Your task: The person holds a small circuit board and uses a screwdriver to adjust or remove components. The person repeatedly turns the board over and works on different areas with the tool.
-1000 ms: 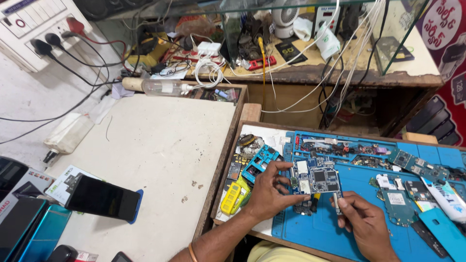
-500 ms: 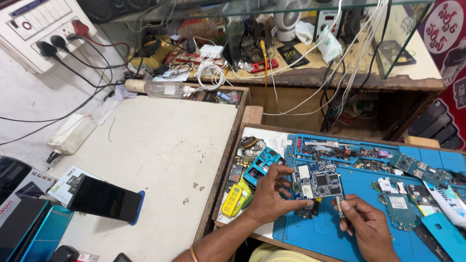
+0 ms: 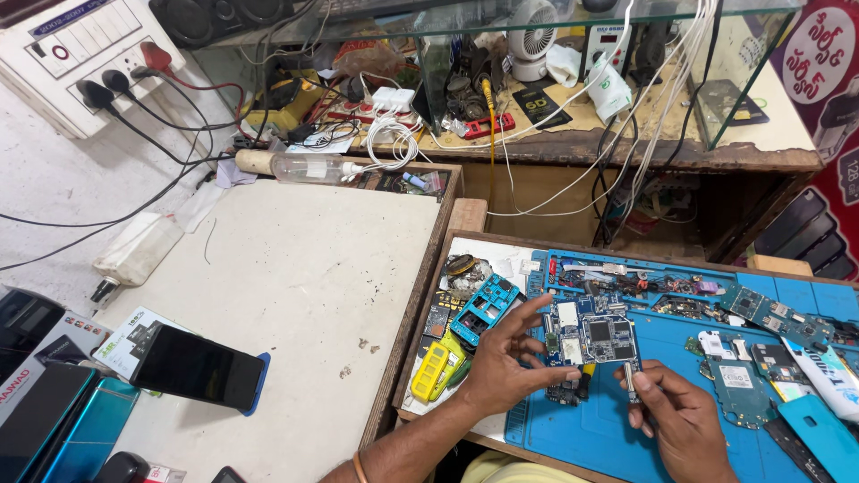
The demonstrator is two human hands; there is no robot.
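My left hand (image 3: 504,362) pinches a blue phone circuit board (image 3: 592,340) by its left edge and holds it just above the blue work mat (image 3: 617,429). My right hand (image 3: 682,422) sits below and right of the board. Its fingertips pinch a small silver metal part (image 3: 631,380) at the board's lower right corner. Several other boards and small parts (image 3: 761,313) lie on the mat to the right. A blue phone frame piece (image 3: 484,307) rests left of my left hand.
A white tabletop (image 3: 286,295) lies to the left, with a dark phone (image 3: 197,367) on it. A yellow part (image 3: 429,371) sits by the tray's left edge. Behind, a cluttered wooden shelf (image 3: 573,148) holds cables, a small fan (image 3: 534,36) and a clear bottle (image 3: 309,167).
Both hands have stayed on the board, with only small shifts. My right hand's fingers have closed in on the small metal part at the board's lower right.
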